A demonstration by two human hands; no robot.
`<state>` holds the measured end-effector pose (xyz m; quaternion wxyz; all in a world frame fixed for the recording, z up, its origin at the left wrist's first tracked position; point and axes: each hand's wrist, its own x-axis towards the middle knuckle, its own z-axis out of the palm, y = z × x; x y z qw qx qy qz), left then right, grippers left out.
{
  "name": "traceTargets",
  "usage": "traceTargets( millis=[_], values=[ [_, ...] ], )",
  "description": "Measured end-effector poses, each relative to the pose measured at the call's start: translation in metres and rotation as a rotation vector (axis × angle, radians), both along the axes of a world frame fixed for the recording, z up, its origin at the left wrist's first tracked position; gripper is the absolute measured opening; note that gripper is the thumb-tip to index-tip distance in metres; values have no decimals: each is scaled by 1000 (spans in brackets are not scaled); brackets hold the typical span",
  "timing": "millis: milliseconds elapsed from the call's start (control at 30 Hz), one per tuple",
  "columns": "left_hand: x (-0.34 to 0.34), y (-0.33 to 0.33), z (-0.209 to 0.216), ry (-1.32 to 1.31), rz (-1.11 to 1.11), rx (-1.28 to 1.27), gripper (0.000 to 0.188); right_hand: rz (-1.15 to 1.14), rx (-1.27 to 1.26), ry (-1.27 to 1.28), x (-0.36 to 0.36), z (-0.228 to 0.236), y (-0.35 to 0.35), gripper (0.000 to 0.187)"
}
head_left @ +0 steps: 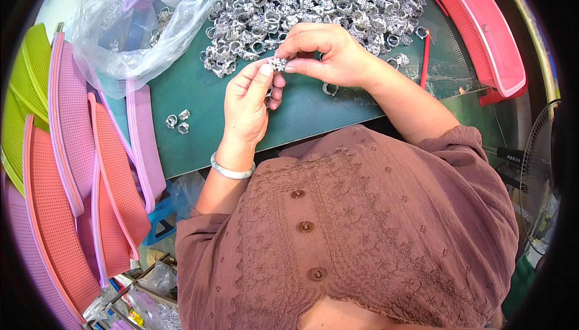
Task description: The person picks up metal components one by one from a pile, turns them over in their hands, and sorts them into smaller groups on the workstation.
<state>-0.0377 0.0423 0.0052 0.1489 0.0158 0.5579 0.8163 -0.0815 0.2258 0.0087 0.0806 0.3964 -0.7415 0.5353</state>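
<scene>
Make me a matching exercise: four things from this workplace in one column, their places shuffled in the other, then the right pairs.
Things
1. ring pile
2. pale bangle
3. red stick
4. three loose rings

Places
A. around the wrist, just below the left hand
B. lying apart on the green table, to the left of that hand
C. lying just left of the pink basket
D. heaped at the top of the view, beyond the right hand

Right pairs: 1-D, 2-A, 3-C, 4-B
</scene>
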Motion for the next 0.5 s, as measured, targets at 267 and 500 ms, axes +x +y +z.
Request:
traceTargets(
  millis=[267, 500],
  values=[
    [1, 0, 2, -12, 13, -13, 19, 11, -13, -30, 1, 0, 0, 17],
    [1, 0, 1, -18, 16, 5, 19, 5, -17, -32, 1, -2, 0, 17]
  ],
)
